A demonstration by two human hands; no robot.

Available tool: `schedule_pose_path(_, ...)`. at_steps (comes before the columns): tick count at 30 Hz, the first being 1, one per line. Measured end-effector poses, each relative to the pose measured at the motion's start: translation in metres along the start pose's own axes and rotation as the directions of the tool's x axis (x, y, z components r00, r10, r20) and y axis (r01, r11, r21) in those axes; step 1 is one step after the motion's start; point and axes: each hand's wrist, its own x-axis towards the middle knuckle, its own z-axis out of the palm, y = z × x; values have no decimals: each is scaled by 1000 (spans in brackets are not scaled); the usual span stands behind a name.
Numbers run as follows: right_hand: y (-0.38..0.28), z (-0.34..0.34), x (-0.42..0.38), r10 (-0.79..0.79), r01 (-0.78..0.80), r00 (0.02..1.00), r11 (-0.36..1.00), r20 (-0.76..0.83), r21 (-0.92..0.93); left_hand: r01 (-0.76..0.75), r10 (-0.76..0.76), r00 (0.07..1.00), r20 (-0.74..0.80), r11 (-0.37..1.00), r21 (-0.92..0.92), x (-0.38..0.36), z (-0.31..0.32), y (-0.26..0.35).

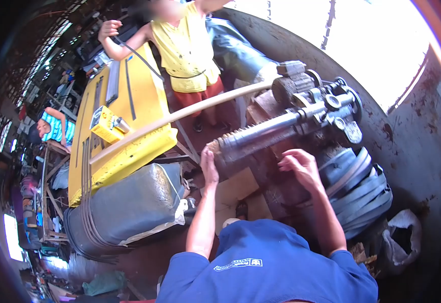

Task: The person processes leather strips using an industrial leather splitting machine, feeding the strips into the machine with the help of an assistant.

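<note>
My left hand [209, 169] is upright at the near-left end of a metal machine with a long shaft [261, 130]. Its fingers are stretched out and look to touch the machine's end, though I cannot be sure. My right hand [302, 167] hovers just in front of the machine's body, fingers apart and loosely bent, with nothing visible in it. A coiled spring-like row runs along the shaft's top. At the far end sit a motor [286, 91] and several round wheels and knobs. A long pale strip [190, 109] extends from beside the motor toward the yellow table.
A yellow-topped table [150, 96] at left bears dark strips and a yellow box [104, 123]. A dark wrapped roll [124, 202] lies before it. Coiled grey bands [362, 194] and a white sack [405, 232] are at right. A person in yellow [185, 45] stands across; another sits far left.
</note>
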Motion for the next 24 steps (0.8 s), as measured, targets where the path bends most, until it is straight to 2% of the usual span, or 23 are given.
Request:
schedule_pose_path(2, -19, -20, 10, -241, 201, 954, 955, -178, -216, 15, -17, 1000, -24, 997, -78, -1, 2, -5)
schedule_pose_path(3, -35, -30, 15, -397, 288, 883, 878, -249, -381, -34, 34, 999, -12, 998, -47, 0, 2, -2)
schedule_pose_path(4, -36, -52, 27, -595, 333, 758, 706, -268, -625, -39, 37, 999, -40, 999, -36, 1, 5, -1)
schedule_pose_path(5, -56, -59, 30, -713, 286, 647, 554, -270, -782, -55, 53, 997, -51, 998, -40, 3, 4, -10)
schedule_pose_path(6, -71, -71, 38, -805, 286, 555, 421, -210, -861, -41, 37, 998, -57, 997, -59, 2, 3, -17)
schedule_pose_path(8, -85, -98, 60, -896, 231, 439, 183, -66, -955, -41, 31, 996, -79, 992, -122, 1, 7, -15)
schedule_pose_path(10, -92, -107, 80, -895, 153, 444, 116, -37, -981, -30, 19, 996, -85, 992, -124, 1, 8, -11)
schedule_pose_path(11, -90, -112, 90, -867, 129, 498, 94, -18, -987, -46, 33, 995, -92, 989, -142, 1, 9, -12)
schedule_pose_path(12, -87, -117, 100, -859, 158, 510, 39, 47, -987, -40, 24, 995, -92, 984, -176, 1, 10, -14)
schedule_pose_path(15, -76, -119, 119, -769, 212, 632, 52, 96, -976, -43, 24, 994, -104, 982, -184, 2, 11, -16)
schedule_pose_path(16, -73, -119, 124, -756, 264, 648, 108, 93, -958, -41, 21, 994, -105, 981, -189, 1, 11, -18)
schedule_pose_path(18, -70, -120, 128, -779, 296, 623, 149, 72, -943, -58, 34, 992, -121, 978, -199, 4, 13, -23)
schedule_pose_path(22, -72, -114, 128, -826, 327, 557, 118, 90, -937, -86, 55, 986, -157, 976, -198, 3, 19, -16)
schedule_pose_path(24, -70, -116, 132, -817, 349, 572, 158, 76, -924, -70, 36, 984, -175, 978, -195, 1, 25, -8)
